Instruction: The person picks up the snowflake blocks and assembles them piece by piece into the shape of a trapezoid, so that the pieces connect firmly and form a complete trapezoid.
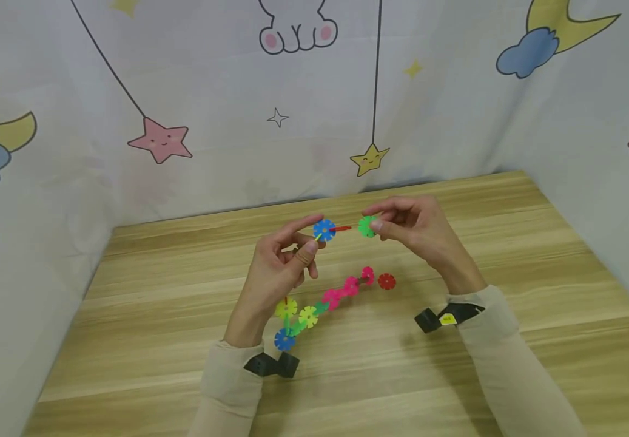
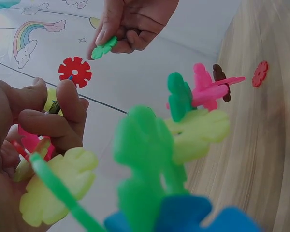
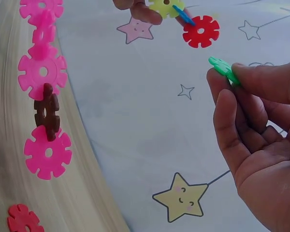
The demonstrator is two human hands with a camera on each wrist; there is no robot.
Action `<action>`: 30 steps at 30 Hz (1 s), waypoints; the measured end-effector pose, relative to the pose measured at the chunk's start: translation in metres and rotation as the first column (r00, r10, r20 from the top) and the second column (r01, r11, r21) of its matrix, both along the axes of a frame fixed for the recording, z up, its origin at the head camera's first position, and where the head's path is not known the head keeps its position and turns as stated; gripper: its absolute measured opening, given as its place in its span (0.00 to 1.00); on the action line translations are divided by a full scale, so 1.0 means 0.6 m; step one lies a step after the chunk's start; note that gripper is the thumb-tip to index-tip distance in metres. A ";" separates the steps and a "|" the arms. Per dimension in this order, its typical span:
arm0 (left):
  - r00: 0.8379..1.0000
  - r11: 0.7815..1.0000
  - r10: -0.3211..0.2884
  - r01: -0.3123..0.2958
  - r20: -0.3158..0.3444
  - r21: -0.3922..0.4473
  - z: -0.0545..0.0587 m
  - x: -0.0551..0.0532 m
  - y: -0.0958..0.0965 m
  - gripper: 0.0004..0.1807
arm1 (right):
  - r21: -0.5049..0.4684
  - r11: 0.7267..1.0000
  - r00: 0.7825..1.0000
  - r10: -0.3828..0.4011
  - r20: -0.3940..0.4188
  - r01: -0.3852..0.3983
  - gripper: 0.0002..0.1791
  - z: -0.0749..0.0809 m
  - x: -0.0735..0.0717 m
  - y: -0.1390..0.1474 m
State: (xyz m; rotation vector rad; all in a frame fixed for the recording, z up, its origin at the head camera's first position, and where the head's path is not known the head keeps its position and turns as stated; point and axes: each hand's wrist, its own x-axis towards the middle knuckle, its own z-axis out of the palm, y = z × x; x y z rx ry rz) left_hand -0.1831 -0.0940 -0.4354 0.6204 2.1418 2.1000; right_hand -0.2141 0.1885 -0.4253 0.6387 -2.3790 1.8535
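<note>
My left hand (image 1: 276,258) pinches a chain of notched plastic flower discs near its raised end. There a blue disc (image 1: 324,226) is followed by a red disc (image 1: 344,229), edge-on in the head view and face-on in the left wrist view. Level with it, thumb and fingers of my right hand (image 1: 420,233) pinch a single green disc (image 1: 366,227). A gap separates green from red. Below the left hand the linked discs continue: yellow (image 1: 290,308), blue (image 1: 280,340), green, pink (image 1: 350,286) and a brown disc (image 3: 40,113). The left fingers partly hide the chain.
One loose red disc (image 1: 383,281) lies on the wooden table (image 1: 456,376), just right of the chain's pink end. A patterned white cloth (image 1: 227,121) rises behind the table and along both sides. Black wrist cameras (image 1: 427,320) sit on both sleeves.
</note>
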 end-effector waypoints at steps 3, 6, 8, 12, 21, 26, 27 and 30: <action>1.000 1.000 -0.001 0.001 0.001 0.001 0.000 0.000 0.000 0.23 | -0.037 0.999 1.000 0.021 -0.009 -0.022 0.12 0.002 0.002 -0.004; 1.000 1.000 -0.007 0.007 0.003 0.003 -0.001 0.000 0.001 0.23 | -0.095 0.994 0.998 0.053 -0.015 -0.055 0.12 0.002 0.003 -0.008; 1.000 1.000 -0.011 0.011 0.006 0.006 0.000 0.000 0.002 0.23 | -0.125 0.989 0.997 0.075 -0.019 -0.076 0.12 0.000 0.003 -0.011; 1.000 1.000 -0.019 0.019 0.006 0.009 0.000 0.002 0.003 0.23 | -0.147 0.984 0.995 0.097 -0.025 -0.100 0.12 -0.003 0.001 -0.015; 1.000 1.000 -0.028 0.028 -0.008 -0.006 0.003 0.001 0.004 0.23 | -0.172 0.975 0.990 0.137 -0.032 -0.140 0.10 -0.004 0.001 -0.016; 1.000 1.000 -0.028 0.028 -0.014 0.003 0.000 0.001 0.005 0.23 | -0.202 0.966 0.987 0.154 -0.044 -0.160 0.10 -0.008 0.000 -0.017; 1.000 1.000 -0.028 0.028 -0.014 0.006 0.000 0.002 0.005 0.23 | -0.203 0.966 0.987 0.154 -0.041 -0.159 0.10 -0.009 0.000 -0.017; 1.000 1.000 -0.024 0.025 -0.017 0.014 -0.002 0.002 0.005 0.23 | -0.210 0.966 0.989 0.147 -0.026 -0.149 0.10 -0.010 0.000 -0.021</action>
